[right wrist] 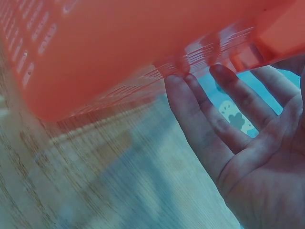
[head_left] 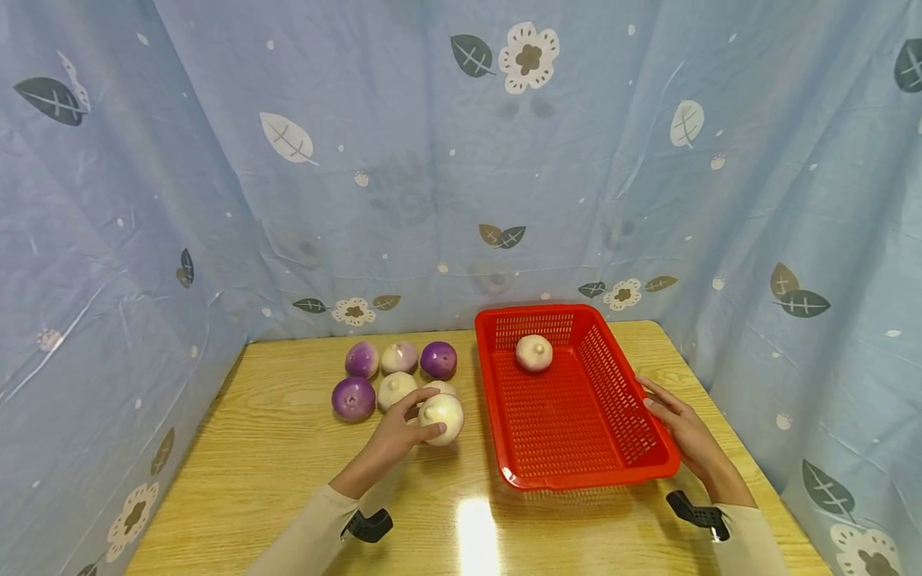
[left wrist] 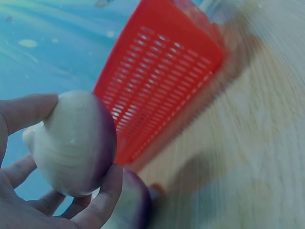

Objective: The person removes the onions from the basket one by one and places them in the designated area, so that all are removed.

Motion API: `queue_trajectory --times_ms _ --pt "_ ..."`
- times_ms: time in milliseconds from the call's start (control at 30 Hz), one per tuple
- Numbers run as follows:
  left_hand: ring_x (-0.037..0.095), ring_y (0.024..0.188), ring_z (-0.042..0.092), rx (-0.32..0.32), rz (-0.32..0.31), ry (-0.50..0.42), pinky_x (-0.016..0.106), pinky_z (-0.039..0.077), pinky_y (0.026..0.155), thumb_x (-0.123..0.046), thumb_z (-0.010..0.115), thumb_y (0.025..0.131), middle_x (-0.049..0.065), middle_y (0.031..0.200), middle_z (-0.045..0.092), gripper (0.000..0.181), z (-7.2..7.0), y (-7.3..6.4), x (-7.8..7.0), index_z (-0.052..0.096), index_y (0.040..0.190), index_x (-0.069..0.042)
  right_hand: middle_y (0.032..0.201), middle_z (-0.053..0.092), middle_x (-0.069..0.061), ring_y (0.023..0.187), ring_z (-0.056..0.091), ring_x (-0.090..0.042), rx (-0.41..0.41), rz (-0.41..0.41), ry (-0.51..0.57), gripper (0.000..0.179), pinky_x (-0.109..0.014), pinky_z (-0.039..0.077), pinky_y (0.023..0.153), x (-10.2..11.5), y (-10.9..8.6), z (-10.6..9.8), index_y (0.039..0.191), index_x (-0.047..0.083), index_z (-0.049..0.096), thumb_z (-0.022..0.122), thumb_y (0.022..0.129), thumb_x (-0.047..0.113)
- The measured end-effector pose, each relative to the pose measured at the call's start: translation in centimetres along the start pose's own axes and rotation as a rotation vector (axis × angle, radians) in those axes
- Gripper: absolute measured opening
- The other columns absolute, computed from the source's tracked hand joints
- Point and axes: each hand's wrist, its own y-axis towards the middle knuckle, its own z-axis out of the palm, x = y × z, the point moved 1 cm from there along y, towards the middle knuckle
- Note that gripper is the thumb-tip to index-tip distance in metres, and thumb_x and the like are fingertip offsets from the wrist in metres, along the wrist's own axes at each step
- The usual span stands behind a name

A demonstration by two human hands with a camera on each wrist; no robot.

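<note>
My left hand [head_left: 400, 426] holds a turnip [head_left: 442, 419], white with a small knob and a purple underside, just above the table. In the left wrist view, thumb and fingers wrap around this turnip [left wrist: 75, 143]. Beyond it stands a red perforated basket [head_left: 569, 480]. At the basket's right side is my right hand [head_left: 680, 428], its fingers extended. The right wrist view shows these fingertips [right wrist: 176, 83] touching the outer wall of the basket [right wrist: 95, 57] below the rim. One whitish turnip [head_left: 534, 353] lies inside, near the back left corner.
Left of the basket, several turnips stand in two rows, among them a purple one [head_left: 354, 399] and a white one [head_left: 398, 390]. Another [head_left: 441, 388] is partly hidden behind the held turnip. A blue patterned curtain [head_left: 403, 176] surrounds the wooden table [head_left: 266, 448].
</note>
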Motion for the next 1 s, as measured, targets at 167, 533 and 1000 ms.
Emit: queue_trajectory --times_ms 167,533,1000 --pt "0.043 0.129 0.048 -0.009 -0.007 0.082 0.04 0.053 0.087 -0.022 0.079 0.081 0.018 0.143 0.049 0.059 -0.4 -0.6 1.2 0.057 0.136 -0.015 0.125 0.061 0.018 0.106 0.066 -0.007 0.001 0.004 -0.001 0.058 -0.033 0.06 0.081 -0.1 0.0 0.0 0.159 0.018 0.016 0.041 0.107 0.023" --pt "0.043 0.122 0.053 -0.023 -0.004 0.201 0.047 0.052 0.088 -0.023 0.082 0.08 0.017 0.135 0.057 0.056 -0.6 -1.1 3.8 0.059 0.13 -0.016 0.126 0.06 0.017 0.106 0.067 -0.008 0.016 -0.01 0.012 0.057 -0.033 0.06 0.082 -0.1 0.0 -0.2 0.159 0.018 0.016 0.04 0.107 0.021" --pt "0.032 0.112 0.059 -0.005 0.046 0.317 0.045 0.052 0.088 -0.021 0.083 0.078 0.015 0.133 0.058 0.065 0.2 -1.2 4.7 0.054 0.136 -0.01 0.128 0.06 0.015 0.106 0.067 -0.009 0.028 -0.01 0.041 0.054 -0.033 0.06 0.082 -0.2 0.1 -0.3 0.158 0.021 0.019 0.038 0.107 0.02"
